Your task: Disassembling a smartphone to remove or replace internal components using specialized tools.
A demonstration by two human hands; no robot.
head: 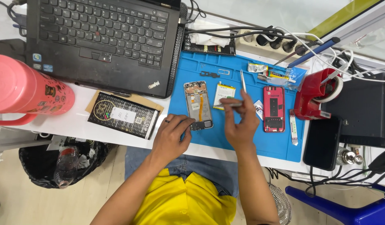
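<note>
Opened phone [198, 105] lay face down on blue mat [226, 137], back removed, boards and orange flex exposed. Left hand [171, 137] rested at its lower edge, fingertips pinching the bottom corner, probably to keep the frame from sliding on the mat. Right hand [241, 125] was closed around tweezers [231, 103], tips pointing left toward the phone's right side, just over the loose battery [223, 95] that lay beside it. Whether the tips held anything could not be told: too small.

Red back cover [274, 108] sat further right on the mat, inner side up, well apart from the work. A second tool [243, 81] and a glue tube [280, 75] lay above, within reach. Tape dispenser [315, 92] stood off the mat's right edge. Laptop [103, 39] and pink jug [25, 89] occupied the left of the bench, bin [59, 164] below
</note>
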